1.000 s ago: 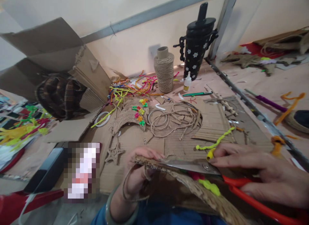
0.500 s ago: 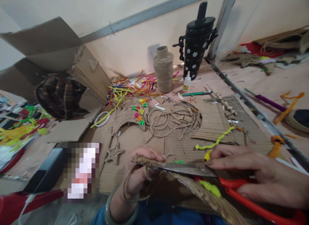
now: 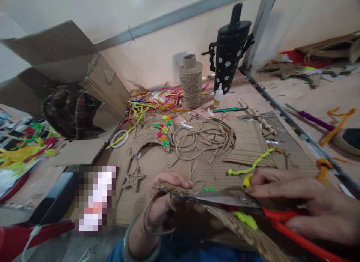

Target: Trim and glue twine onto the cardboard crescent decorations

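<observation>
My left hand [image 3: 168, 183] grips the end of a jute-wrapped cardboard piece [image 3: 239, 226], which slants down to the lower right. A loose twine loop [image 3: 144, 217] hangs beside that wrist. In my right hand [image 3: 306, 202] is a pair of scissors [image 3: 281, 217] with red-orange handles. Their blades point left, with the tip at the piece's edge near my left fingers; whether they touch it I cannot tell. A small yellow loop or cap [image 3: 246, 182] shows at my right fingertips. Behind the jute piece a bright yellow twisted strip [image 3: 245, 220] is partly visible.
Cardboard [image 3: 157, 202] covers the work surface. On it lie flower-trimmed jute crescents [image 3: 152, 136], a twine star [image 3: 134, 179] and tangled twine [image 3: 202, 140]. At the back stand a twine spool [image 3: 191, 83], a glue bottle [image 3: 218, 95] and a black tumbler [image 3: 229, 59]. An open carton [image 3: 107, 85] is left.
The scissors and my right hand have shifted slightly right, drawing the blades a little away from my left fingers. My left hand keeps its place on the jute piece.
</observation>
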